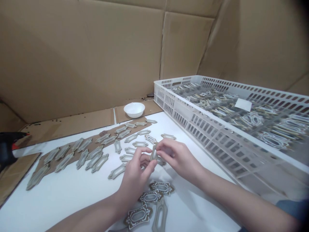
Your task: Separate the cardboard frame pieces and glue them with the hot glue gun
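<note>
We read this as a makeshift small-parts workshop, not a home or office: corrugated cardboard sheets [84, 54] line the walls around a white bench [60, 199]. Ornate frame plates [100, 162] lie in rows on the bench, many on a brown cardboard strip [79, 151], and a perforated white plastic crate [217, 138] beside them is full of the same plates. We also see a small white bowl [134, 109] and what looks like a black glue gun [7, 145] at the left.
</note>
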`<state>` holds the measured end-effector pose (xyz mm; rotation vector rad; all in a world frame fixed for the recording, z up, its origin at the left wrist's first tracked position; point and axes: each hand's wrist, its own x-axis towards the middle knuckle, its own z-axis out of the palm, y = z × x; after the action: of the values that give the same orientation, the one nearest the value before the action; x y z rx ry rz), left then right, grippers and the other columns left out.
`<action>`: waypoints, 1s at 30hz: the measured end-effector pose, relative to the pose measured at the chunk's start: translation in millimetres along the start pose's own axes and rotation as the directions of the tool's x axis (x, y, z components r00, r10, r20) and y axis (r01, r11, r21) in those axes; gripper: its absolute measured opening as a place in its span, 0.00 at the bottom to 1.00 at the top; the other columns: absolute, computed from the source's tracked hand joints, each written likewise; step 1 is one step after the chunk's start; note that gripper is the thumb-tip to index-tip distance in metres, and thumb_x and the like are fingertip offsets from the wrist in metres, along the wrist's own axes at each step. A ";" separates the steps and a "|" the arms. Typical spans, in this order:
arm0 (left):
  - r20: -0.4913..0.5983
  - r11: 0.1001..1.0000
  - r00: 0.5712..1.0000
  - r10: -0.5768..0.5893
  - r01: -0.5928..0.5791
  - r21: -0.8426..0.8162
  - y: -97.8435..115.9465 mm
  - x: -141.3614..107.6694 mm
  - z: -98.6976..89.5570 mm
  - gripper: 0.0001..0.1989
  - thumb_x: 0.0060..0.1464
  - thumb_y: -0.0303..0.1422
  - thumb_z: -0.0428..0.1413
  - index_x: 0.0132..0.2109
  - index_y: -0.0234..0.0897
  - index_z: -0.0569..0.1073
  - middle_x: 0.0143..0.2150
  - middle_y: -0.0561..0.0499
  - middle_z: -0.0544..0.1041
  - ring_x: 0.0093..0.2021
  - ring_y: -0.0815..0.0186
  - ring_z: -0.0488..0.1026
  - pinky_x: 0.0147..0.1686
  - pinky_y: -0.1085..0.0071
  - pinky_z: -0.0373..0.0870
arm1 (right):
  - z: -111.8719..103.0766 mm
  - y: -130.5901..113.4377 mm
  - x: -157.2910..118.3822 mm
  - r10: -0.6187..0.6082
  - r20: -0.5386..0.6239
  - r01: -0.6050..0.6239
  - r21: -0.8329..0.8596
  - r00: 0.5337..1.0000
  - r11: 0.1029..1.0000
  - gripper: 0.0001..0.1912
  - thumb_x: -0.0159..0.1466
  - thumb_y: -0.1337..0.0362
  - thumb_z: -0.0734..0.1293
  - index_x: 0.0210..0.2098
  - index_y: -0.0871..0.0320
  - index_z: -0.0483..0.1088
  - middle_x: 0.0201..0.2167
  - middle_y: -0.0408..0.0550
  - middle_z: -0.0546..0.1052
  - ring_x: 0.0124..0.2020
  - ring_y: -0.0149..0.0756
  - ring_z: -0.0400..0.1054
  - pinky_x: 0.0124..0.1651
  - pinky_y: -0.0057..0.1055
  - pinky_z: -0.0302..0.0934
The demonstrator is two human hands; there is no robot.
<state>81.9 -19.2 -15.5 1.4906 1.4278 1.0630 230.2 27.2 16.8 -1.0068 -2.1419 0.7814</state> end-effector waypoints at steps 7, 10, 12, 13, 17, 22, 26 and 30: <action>0.022 1.000 1.000 -0.011 0.011 -0.023 1.2 -0.7 0.3 0.11 0.51 0.36 0.50 0.43 0.43 0.62 0.27 0.56 0.72 0.30 0.69 0.69 0.32 0.72 0.63 | 4.9 5.2 -3.8 -0.059 -0.046 0.054 -0.096 0.997 0.994 0.04 0.59 0.72 0.58 0.29 0.57 0.58 0.27 0.42 0.66 0.28 0.28 0.59 0.30 0.25 0.53; 0.023 0.999 1.000 -0.013 0.015 -0.051 1.7 -0.5 0.4 0.10 0.52 0.36 0.50 0.42 0.42 0.62 0.26 0.56 0.71 0.29 0.69 0.69 0.31 0.72 0.63 | 6.8 7.5 -4.3 -0.069 -0.053 0.063 -0.105 0.996 0.992 0.05 0.58 0.72 0.59 0.29 0.57 0.57 0.26 0.42 0.65 0.27 0.28 0.59 0.29 0.24 0.52; 0.027 0.997 1.000 -0.016 0.018 -0.082 1.9 0.0 0.6 0.10 0.52 0.36 0.49 0.42 0.41 0.62 0.26 0.56 0.71 0.28 0.69 0.69 0.31 0.73 0.63 | 8.0 8.2 -4.3 -0.072 -0.063 0.065 -0.101 0.995 0.993 0.05 0.58 0.71 0.59 0.28 0.57 0.57 0.26 0.41 0.65 0.27 0.28 0.58 0.29 0.24 0.52; 0.029 0.995 0.999 -0.017 0.020 -0.100 1.9 0.2 0.7 0.10 0.52 0.37 0.49 0.42 0.41 0.62 0.26 0.55 0.71 0.28 0.70 0.69 0.30 0.73 0.63 | 8.5 8.3 -4.1 -0.072 -0.069 0.065 -0.097 0.995 0.993 0.05 0.58 0.71 0.60 0.28 0.57 0.57 0.25 0.41 0.64 0.27 0.28 0.58 0.29 0.24 0.52; 0.031 0.984 0.999 -0.025 0.031 -0.177 0.9 1.2 1.0 0.09 0.52 0.37 0.49 0.41 0.40 0.62 0.24 0.56 0.67 0.26 0.71 0.67 0.28 0.74 0.63 | 6.5 7.7 -0.3 -0.028 -0.099 0.025 -0.030 0.995 0.999 0.05 0.57 0.69 0.62 0.26 0.58 0.59 0.22 0.39 0.64 0.24 0.26 0.56 0.27 0.24 0.51; -0.057 0.993 0.998 -0.014 0.007 -0.120 0.7 2.8 -1.5 0.08 0.53 0.37 0.47 0.39 0.39 0.62 0.25 0.56 0.66 0.26 0.71 0.64 0.26 0.75 0.61 | -3.5 16.9 11.9 0.235 -0.118 -0.205 0.225 0.965 0.953 0.09 0.52 0.61 0.66 0.23 0.59 0.62 0.17 0.39 0.64 0.18 0.24 0.52 0.22 0.24 0.47; -0.178 0.985 0.981 0.077 -0.047 0.167 1.9 8.1 -9.6 0.07 0.52 0.35 0.46 0.38 0.39 0.64 0.25 0.55 0.67 0.27 0.69 0.63 0.29 0.73 0.60 | -6.0 31.7 18.9 0.407 0.096 -0.375 0.618 0.908 0.691 0.14 0.52 0.56 0.65 0.24 0.59 0.60 0.12 0.34 0.58 0.13 0.21 0.46 0.18 0.23 0.38; -0.181 0.884 0.968 0.175 -0.073 0.463 3.3 16.3 -18.0 0.07 0.51 0.32 0.46 0.38 0.39 0.66 0.28 0.53 0.69 0.32 0.66 0.64 0.37 0.68 0.59 | -4.7 36.3 20.8 0.415 0.210 -0.413 0.766 0.885 0.493 0.14 0.52 0.57 0.66 0.23 0.62 0.61 0.15 0.36 0.59 0.15 0.19 0.47 0.18 0.22 0.38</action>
<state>66.2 -3.2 -5.7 1.8609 1.8504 1.0395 239.0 64.5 -0.6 -0.9853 -1.2291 1.7751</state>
